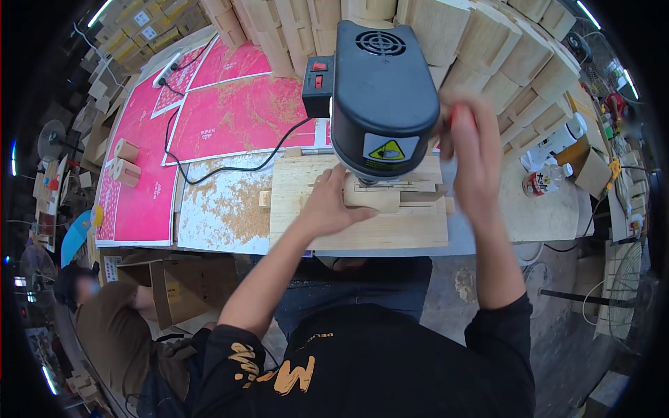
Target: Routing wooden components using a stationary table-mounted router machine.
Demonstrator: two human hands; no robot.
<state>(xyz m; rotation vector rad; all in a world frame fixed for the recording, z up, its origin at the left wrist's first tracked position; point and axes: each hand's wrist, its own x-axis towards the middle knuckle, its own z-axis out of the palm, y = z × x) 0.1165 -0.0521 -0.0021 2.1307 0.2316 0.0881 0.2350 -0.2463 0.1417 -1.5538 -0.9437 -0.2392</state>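
Workbench (pixel 519 219), left hand (pixel 326 204) splayed against wood block (pixel 376 203)

Two hands at a black drill press (pixel 383 90) on a cluttered workbench
The left hand (pixel 329 207) steadies a pale wooden block (pixel 376 200) on a flat board (pixel 362 235) beneath the machine; the right hand (pixel 477 153), blurred, curls round a red-tipped handle (pixel 457 115) at its side; sawdust (pixel 240 217) lies left of the board; a black cable (pixel 233 169) crosses pink sheets (pixel 230 122); stacked wooden pieces (pixel 481 38) stand behind; another person (pixel 115 334) sits at lower left.
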